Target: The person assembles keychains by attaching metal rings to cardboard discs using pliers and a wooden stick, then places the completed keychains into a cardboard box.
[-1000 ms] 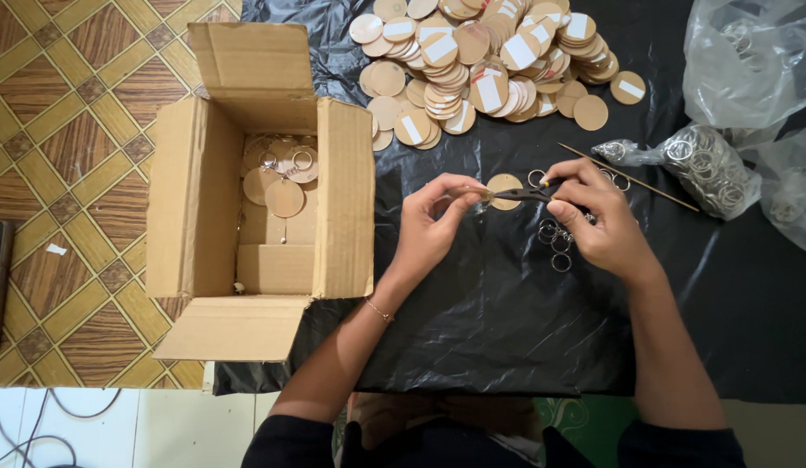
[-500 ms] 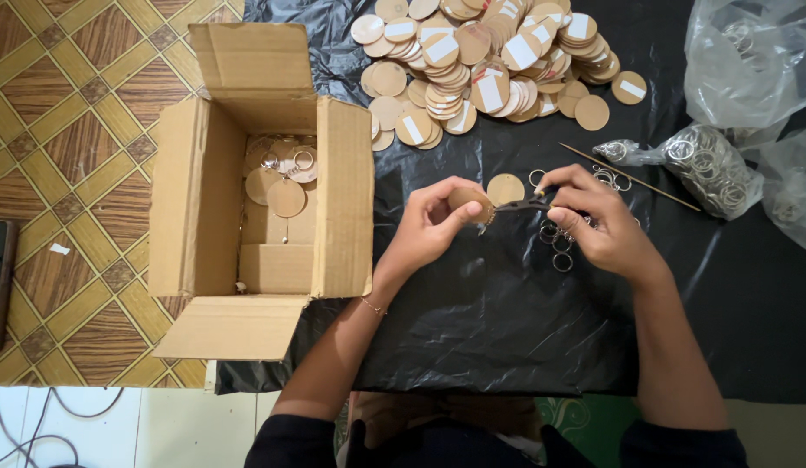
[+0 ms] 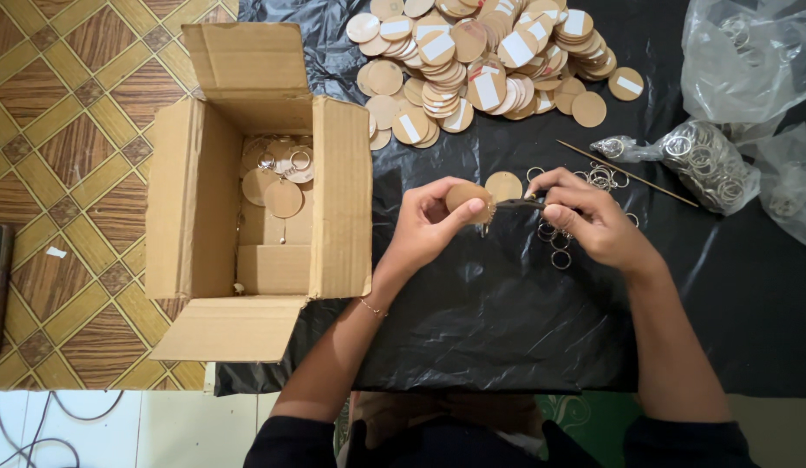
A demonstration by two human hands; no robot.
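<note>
The left hand [image 3: 424, 227] pinches a round wooden disc [image 3: 469, 197] by its edge, above the black plastic sheet [image 3: 507, 329]. The right hand [image 3: 593, 221] is closed on what looks like small pliers [image 3: 517, 204], tip at the disc's rim. The disc seems light, stiff and thin, best gripped at the rim. Loose metal rings [image 3: 554, 243] lie just beside the right hand.

round wooden disc [image 3: 466, 196] held flat-ish, tan, pinched up off the black sheet; dark pliers [image 3: 517, 204] at its 3 o'clock, touching
</note>
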